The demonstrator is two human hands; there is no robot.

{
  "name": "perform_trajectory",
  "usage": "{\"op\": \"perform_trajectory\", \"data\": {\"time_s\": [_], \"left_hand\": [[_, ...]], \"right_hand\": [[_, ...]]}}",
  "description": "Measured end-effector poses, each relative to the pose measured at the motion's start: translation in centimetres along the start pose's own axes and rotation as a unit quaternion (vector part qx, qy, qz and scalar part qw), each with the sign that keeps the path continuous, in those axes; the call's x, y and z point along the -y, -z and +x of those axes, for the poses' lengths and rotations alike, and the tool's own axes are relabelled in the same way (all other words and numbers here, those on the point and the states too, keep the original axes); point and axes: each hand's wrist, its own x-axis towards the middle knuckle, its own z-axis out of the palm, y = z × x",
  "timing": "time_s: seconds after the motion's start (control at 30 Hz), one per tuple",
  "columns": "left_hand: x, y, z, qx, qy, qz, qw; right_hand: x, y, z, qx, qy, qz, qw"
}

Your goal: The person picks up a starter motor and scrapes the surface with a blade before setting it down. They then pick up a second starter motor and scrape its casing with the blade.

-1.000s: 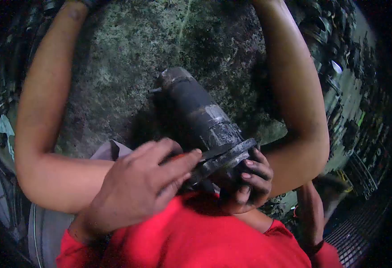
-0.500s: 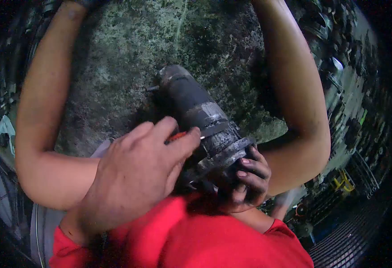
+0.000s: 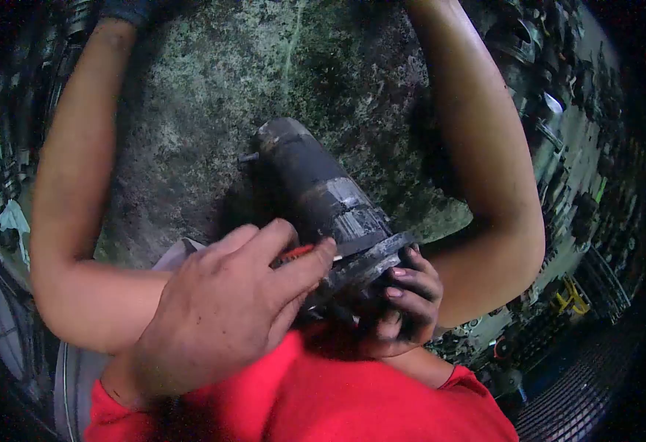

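Right hand [image 3: 400,309] grips cylinder [image 3: 323,195] flange edge; left hand [image 3: 227,309] presses tool [image 3: 297,253].

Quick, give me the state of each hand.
Left hand: closed on a red-handled tool.
Right hand: closed around the flanged end of the dark metal cylinder.

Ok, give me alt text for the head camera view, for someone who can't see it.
Two bare hands work on a dark, grimy metal cylinder over a mottled floor. The left hand holds a red-handled tool against the cylinder's flange, while the right hand grips that flanged end from below. Red sleeves fill the bottom edge.
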Motion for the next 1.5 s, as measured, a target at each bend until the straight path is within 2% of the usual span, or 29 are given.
{"op": "perform_trajectory", "data": {"time_s": [0.1,0.17,0.23,0.33,0.4,0.5,0.6,0.7,0.83,0.9,0.93,1.0,1.03,1.1,1.13,1.2,1.3,1.4,1.5], "left_hand": [[1.3,-1.0,0.2,-0.04,0.038,0.052,0.997],[0.7,-1.1,-0.2,-0.027,0.022,0.039,0.999],[0.8,-1.5,-0.5,-0.011,0.007,0.02,1.0],[1.4,-1.9,-0.2,-0.059,0.04,0.06,0.996],[0.9,-2.3,-0.4,-0.107,-0.009,0.062,0.992],[2.3,-3.1,-0.1,-0.1,0.024,0.016,0.995],[1.1,-3.0,-0.2,-0.109,0.056,0.043,0.991],[1.9,-3.0,-0.2,-0.098,0.032,0.04,0.994],[1.8,-3.0,-0.1,-0.106,0.045,0.039,0.993],[2.3,-3.2,-0.2,-0.124,0.069,-0.058,0.988],[3.0,-3.6,-0.2,-0.123,0.069,-0.058,0.988],[4.3,-4.6,0.0,-0.223,0.091,-0.071,0.968],[4.4,-4.3,0.1,-0.224,0.091,-0.071,0.968],[4.6,-3.1,0.5,-0.144,0.157,-0.127,0.969],[4.9,-2.9,0.7,-0.147,0.158,-0.125,0.968],[5.1,-3.1,1.3,-0.13,0.203,-0.098,0.966],[4.4,-2.9,2.2,-0.121,0.205,-0.034,0.971],[4.7,-3.7,3.1,-0.178,0.157,0.044,0.97],[4.4,-3.5,4.1,-0.158,0.163,0.075,0.971]], "right_hand": [[-0.1,-0.4,-0.7,-0.017,-0.004,0.012,1.0],[-0.3,-0.6,-0.8,-0.039,-0.011,0.021,0.999],[-0.1,-0.1,-0.6,-0.01,-0.003,-0.005,1.0],[0.2,-0.1,-0.2,-0.01,-0.008,0.001,1.0],[0.3,0.0,-0.3,-0.008,-0.012,0.0,1.0],[0.4,-0.2,0.0,-0.012,-0.014,-0.003,1.0],[0.2,-0.2,-0.1,-0.015,-0.014,-0.006,1.0],[-0.1,-0.2,0.0,-0.016,-0.006,-0.004,1.0],[0.2,-0.5,0.2,-0.039,-0.02,0.007,0.999],[0.1,-0.5,0.4,-0.04,-0.013,0.009,0.999],[0.0,-0.5,0.3,-0.04,-0.007,0.011,0.999],[-0.1,-0.2,0.2,-0.026,-0.004,0.01,1.0],[-0.1,-0.1,0.2,-0.013,0.002,0.01,1.0],[-0.2,0.1,0.2,-0.003,0.004,0.008,1.0],[-0.1,0.2,0.3,0.003,0.002,0.002,1.0],[0.1,0.3,0.3,0.003,-0.004,-0.006,1.0],[0.8,0.1,1.3,-0.009,-0.033,-0.016,0.999],[1.7,0.5,3.3,0.002,-0.057,-0.03,0.998],[1.8,0.7,4.0,0.028,-0.051,-0.056,0.997]]}}
